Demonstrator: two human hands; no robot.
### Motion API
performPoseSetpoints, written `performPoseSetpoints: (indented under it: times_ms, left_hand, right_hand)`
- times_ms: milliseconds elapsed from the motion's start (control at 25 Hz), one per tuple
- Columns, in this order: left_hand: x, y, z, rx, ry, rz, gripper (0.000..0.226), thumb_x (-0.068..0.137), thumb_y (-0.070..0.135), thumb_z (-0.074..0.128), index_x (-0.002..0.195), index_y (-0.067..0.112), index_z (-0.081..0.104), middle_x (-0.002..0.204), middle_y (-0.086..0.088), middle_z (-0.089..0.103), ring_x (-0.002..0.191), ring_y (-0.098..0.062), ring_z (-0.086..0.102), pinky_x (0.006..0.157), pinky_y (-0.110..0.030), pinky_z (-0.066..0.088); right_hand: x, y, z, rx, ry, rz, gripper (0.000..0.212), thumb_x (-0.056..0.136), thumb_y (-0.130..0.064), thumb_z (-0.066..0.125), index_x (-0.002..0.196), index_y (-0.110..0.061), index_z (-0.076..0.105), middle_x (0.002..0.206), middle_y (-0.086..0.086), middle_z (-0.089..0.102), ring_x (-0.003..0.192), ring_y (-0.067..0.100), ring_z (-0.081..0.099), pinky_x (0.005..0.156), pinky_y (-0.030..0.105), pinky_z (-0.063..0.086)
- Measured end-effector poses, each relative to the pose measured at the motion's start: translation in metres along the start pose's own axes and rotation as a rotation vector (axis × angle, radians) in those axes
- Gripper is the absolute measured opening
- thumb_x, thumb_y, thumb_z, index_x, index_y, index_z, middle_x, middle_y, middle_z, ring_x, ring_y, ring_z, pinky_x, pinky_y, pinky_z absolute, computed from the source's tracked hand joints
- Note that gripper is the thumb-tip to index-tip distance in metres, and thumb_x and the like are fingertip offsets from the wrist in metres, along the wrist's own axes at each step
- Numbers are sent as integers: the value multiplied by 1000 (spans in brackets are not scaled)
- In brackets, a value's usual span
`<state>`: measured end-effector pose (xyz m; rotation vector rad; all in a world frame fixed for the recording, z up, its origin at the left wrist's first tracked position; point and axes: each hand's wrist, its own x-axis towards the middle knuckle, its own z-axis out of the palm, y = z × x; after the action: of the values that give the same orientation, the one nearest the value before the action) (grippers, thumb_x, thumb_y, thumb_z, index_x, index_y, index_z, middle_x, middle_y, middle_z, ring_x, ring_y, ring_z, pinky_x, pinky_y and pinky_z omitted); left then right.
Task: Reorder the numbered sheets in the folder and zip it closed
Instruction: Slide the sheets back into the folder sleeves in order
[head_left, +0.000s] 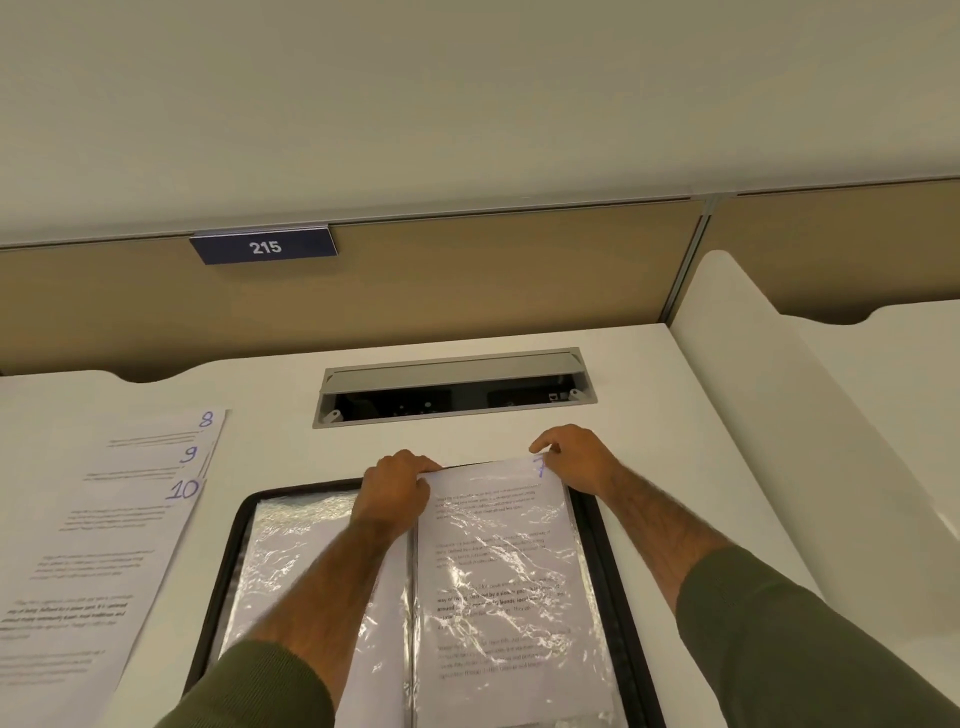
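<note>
A black zip folder (605, 561) lies open on the white desk, with clear plastic sleeves on both sides. The right-hand sleeve holds the printed sheet marked 7 (498, 571). My left hand (395, 491) pinches the top left corner of that sleeve near the spine. My right hand (574, 460) grips its top right corner beside the number 7, with the index finger raised. Left of the folder, loose sheets marked 8 (156, 431), 9 (150, 460) and 10 (104, 545) lie fanned on the desk. The left sleeve (296, 540) looks crinkled, and what it holds is unclear.
A grey cable hatch (452, 387) stands open in the desk behind the folder. A tan partition with a blue "215" plate (264, 247) closes the back. A white side divider (810, 415) rises on the right.
</note>
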<state>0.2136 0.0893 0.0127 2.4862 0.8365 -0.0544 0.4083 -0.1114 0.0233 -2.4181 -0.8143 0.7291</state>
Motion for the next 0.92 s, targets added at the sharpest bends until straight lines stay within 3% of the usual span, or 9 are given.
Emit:
performPoseSetpoints:
  times_ms: [240, 440, 720, 920]
  left_hand:
    - [-7, -1, 6, 60, 8, 25, 33, 99, 27, 56, 132, 27, 63, 129, 4, 59, 116, -16, 51, 107, -38, 43]
    - [-3, 0, 7, -39, -27, 19, 32, 98, 28, 60, 130, 31, 64, 131, 7, 62, 118, -15, 52, 107, -38, 44]
    - [6, 2, 4, 15, -71, 67, 27, 97, 36, 61, 122, 30, 68, 123, 8, 63, 115, -15, 54, 104, -36, 44]
    - [5, 6, 7, 41, -86, 103, 27, 93, 36, 62, 119, 31, 69, 121, 8, 58, 113, -13, 51, 102, -33, 41]
  right_hand:
    - [-9, 1, 0, -34, -42, -43, 29, 96, -14, 64, 125, -17, 66, 134, 4, 59, 121, 20, 54, 97, 24, 40]
    - [-13, -3, -3, -58, -49, -59, 32, 90, -14, 72, 121, -14, 68, 130, 2, 60, 119, 19, 54, 98, 26, 43]
    - [-7, -4, -3, -85, -94, -23, 7, 87, -12, 74, 93, -9, 73, 97, 2, 69, 97, 20, 65, 70, 20, 46]
    - [-12, -3, -7, 23, -83, -51, 3, 88, -9, 72, 90, -8, 72, 94, 3, 68, 91, 16, 62, 72, 20, 47]
